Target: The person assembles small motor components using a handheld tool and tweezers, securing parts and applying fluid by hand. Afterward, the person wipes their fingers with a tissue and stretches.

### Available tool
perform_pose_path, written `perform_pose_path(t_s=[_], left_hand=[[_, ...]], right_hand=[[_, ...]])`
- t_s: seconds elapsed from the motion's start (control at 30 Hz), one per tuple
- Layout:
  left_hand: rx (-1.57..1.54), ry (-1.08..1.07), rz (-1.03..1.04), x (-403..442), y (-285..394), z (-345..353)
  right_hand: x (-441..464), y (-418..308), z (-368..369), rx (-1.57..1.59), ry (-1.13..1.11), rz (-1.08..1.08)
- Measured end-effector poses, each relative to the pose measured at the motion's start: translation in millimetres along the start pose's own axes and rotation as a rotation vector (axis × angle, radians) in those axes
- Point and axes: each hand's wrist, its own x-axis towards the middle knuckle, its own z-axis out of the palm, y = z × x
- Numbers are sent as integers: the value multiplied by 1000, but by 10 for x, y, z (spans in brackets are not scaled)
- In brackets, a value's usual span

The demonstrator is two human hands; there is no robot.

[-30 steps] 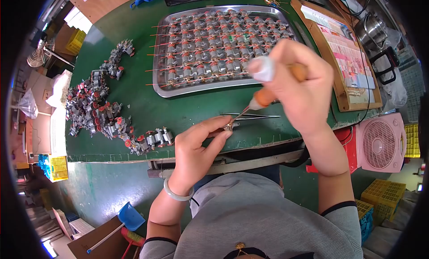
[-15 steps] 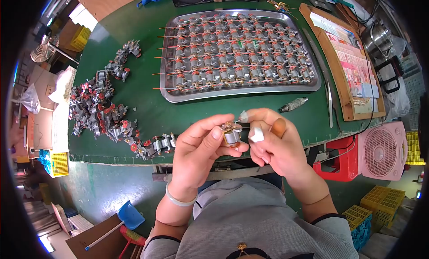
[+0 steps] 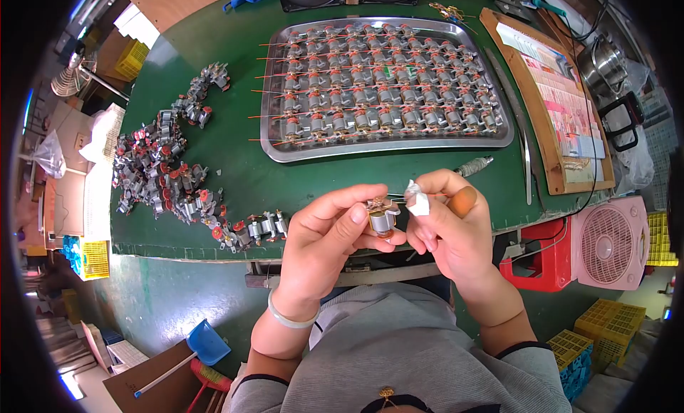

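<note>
My left hand (image 3: 319,236) is closed, pinching a small electric motor (image 3: 382,222) between thumb and fingers. The motor has a silver cylindrical body and coppery parts at its top end. Close by on the right, my right hand (image 3: 456,236) pinches a thin wire (image 3: 440,195) that seems to run toward the motor's top; its far end is too fine to follow. White wrapping (image 3: 417,203) covers a digit tip of that hand, and a brown finger cot (image 3: 463,201) covers another. The right hand's lower fingers are curled and partly hidden.
Beyond my hands, a metal tray (image 3: 399,153) holds rows of similar motors with red wires. A loose heap of motors (image 3: 160,156) lies left. A grey cylindrical tool (image 3: 474,166), long metal strip (image 3: 528,174) and wooden-framed board (image 3: 552,106) are on the right. A pink fan (image 3: 608,243) stands beyond the table edge.
Both hands have shifted slightly right, with the motor still in the left. The right hand has turned a little, and its white-wrapped tip now points more upward. The view has moved slightly.
</note>
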Motion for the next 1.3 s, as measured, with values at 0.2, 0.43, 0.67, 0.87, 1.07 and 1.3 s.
perform_pose_path(t_s=[0.2,0.43,0.67,0.87,1.07,1.3], left_hand=[[10,7,-12,6,40,4],[-84,-3,-11,16,61,27],[19,196,118,29,1,201],[365,230,506,4,-96,232],[312,232,494,21,-51,222],[556,268,697,60,-111,232]], right_hand=[[-58,-107,-72,15,80,-12],[-160,-245,-49,-316,-28,78],[-105,123,119,-648,-11,-332],[-73,86,148,-721,-15,-473],[-65,-155,85,-163,-196,112],[-56,-97,139,-418,-94,-195]])
